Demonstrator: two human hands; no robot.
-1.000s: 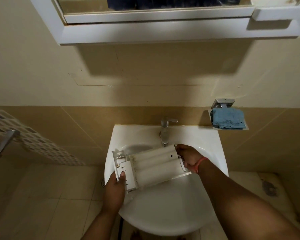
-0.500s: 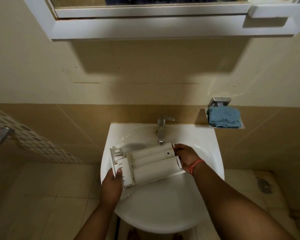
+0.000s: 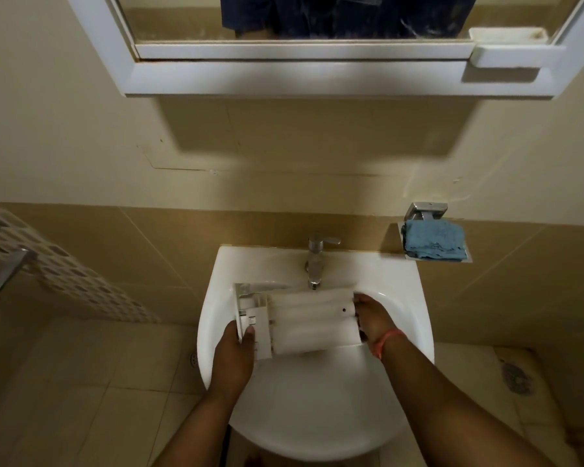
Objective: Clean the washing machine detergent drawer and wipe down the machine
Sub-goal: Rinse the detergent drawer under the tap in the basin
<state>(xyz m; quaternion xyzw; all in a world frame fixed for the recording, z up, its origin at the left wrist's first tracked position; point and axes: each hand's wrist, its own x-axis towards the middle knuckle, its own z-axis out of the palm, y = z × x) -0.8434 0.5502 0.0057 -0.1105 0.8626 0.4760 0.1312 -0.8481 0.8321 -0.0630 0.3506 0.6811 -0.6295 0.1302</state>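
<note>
Detergent drawer (image 3: 304, 323) held level over white sink (image 3: 398, 365), just under tap (image 3: 315, 261), likely for rinsing; left hand (image 3: 235, 352) gripping one end, right hand (image 3: 371, 323) clasping the other.

At the bottom centre of your frame sits a white ceramic washbasin (image 3: 398, 298) with a chrome tap (image 3: 316, 261) at its back edge. A white-framed mirror (image 3: 284, 75) runs across the top, and a patterned perforated panel (image 3: 64, 271) slants at left
</note>
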